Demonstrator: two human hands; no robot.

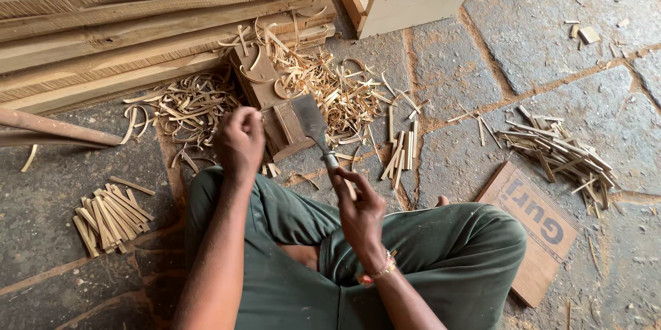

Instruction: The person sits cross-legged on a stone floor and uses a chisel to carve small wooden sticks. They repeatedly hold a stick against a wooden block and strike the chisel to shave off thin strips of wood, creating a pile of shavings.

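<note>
Right hand (358,209) held the broad chisel (311,123) in a firm grip; left hand (239,140) pinched something unclear; shavings (330,85) heaped, cut strips (110,214) stacked, more strips (561,154) waiting, seemingly midway.

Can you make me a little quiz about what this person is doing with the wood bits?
1. True or false: the right hand holds a broad-bladed knife.
2. What lies heaped around the wooden block: A curly shavings, B nails, C stones?
3. Which hand is closed in a fist over the block?

Key: 1 true. 2 A, the curly shavings. 3 The left hand.
</note>
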